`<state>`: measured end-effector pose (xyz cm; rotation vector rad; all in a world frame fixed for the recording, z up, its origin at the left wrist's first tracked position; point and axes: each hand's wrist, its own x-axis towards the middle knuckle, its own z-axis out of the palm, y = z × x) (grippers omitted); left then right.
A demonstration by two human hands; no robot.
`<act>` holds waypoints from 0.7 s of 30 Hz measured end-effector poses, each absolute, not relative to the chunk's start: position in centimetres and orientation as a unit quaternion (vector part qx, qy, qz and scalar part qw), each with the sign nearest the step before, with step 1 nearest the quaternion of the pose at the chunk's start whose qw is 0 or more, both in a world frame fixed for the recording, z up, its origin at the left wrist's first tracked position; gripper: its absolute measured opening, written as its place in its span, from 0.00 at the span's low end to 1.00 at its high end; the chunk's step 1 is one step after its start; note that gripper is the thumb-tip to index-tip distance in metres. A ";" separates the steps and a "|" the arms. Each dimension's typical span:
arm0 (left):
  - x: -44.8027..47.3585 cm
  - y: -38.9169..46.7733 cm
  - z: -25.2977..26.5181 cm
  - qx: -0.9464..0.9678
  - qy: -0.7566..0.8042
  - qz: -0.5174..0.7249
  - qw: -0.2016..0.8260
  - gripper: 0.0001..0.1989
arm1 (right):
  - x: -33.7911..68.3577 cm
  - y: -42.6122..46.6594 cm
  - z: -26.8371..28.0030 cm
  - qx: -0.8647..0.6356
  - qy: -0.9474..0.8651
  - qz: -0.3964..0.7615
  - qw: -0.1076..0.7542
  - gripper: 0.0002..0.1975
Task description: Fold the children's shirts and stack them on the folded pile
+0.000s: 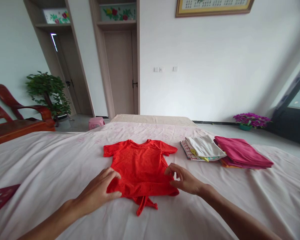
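Note:
A red short-sleeved top [140, 163] lies spread out on the pale sheet, its neckline and sleeves toward the far side. Two narrow red ties [142, 206] stick out from under its near hem. My left hand [103, 186] is at the top's lower left side, thumb and fingers apart around the edge of the cloth. Across from it, my right hand [185, 179] is curved at the lower right side, with a gap between thumb and fingertips. The fingertips of both hands touch or nearly touch the cloth; exact contact is unclear.
To the right lie a stack of light folded clothes [206, 146] and a folded magenta pile [242, 151]. A dark red patterned item [2, 198] is at the left edge. Beyond the sheet-covered bed [72, 160] stand a pink stool [96, 122], a wooden chair [37, 125] and a potted plant [48, 91].

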<state>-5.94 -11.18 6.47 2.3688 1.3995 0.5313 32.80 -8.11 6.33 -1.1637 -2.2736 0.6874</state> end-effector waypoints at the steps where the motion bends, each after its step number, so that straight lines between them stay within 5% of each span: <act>1: -6.3 -12.2 6.3 0.838 0.486 0.171 0.180 0.19 | 32.7 -9.1 6.6 -0.410 -0.848 0.247 0.227 0.17; 7: -6.8 -13.1 5.6 0.849 0.485 0.121 0.171 0.16 | 31.7 -10.5 6.3 -0.403 -0.883 0.183 0.157 0.16; 13: -9.1 -12.3 7.9 0.849 0.467 0.001 0.247 0.11 | 32.9 -9.4 7.8 -0.361 -0.834 0.416 0.032 0.07; 17: -8.9 -9.5 9.2 0.817 0.466 0.011 0.339 0.08 | 32.6 -4.9 8.4 -0.429 -0.778 0.437 0.137 0.14; 21: -6.3 -3.8 8.6 0.815 0.506 0.133 0.249 0.12 | 29.7 1.9 8.1 -0.538 -0.783 0.200 0.239 0.12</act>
